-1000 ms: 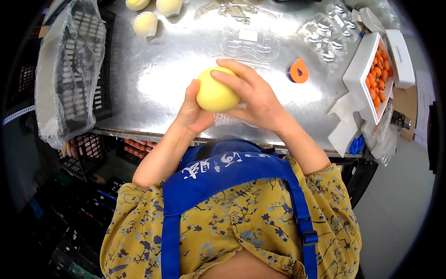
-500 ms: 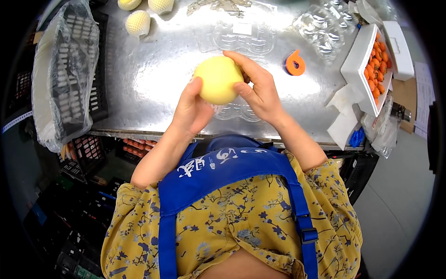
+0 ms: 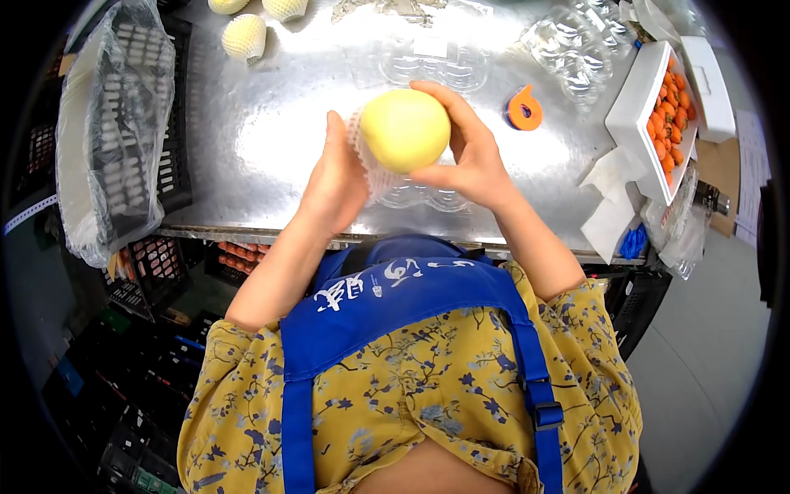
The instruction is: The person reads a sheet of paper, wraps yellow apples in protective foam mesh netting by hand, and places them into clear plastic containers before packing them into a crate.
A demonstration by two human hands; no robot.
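A large round yellow fruit (image 3: 405,130) is held over the metal table (image 3: 255,181) by my right hand (image 3: 473,156), its fingers and thumb around the fruit's right side. White foam netting (image 3: 374,177) lies between the fruit and my left hand (image 3: 333,181). The netting rests against the palm of my left hand, whose thumb points up; its other fingers are partly hidden. Clear plastic containers (image 3: 436,62) lie beyond the fruit, and another shows just below it.
Foam-netted fruits (image 3: 244,38) sit at the back left, beside a plastic-covered black crate (image 3: 169,123). An orange tape dispenser (image 3: 524,109) lies to the right. Farther right are clear packs (image 3: 568,49), white paper (image 3: 607,202) and a white foam box (image 3: 634,111) of orange-red fruits (image 3: 671,115).
The yellow fruit has moved right and slightly up in my right hand. My left hand has come away from it, and more of the foam netting shows between them.
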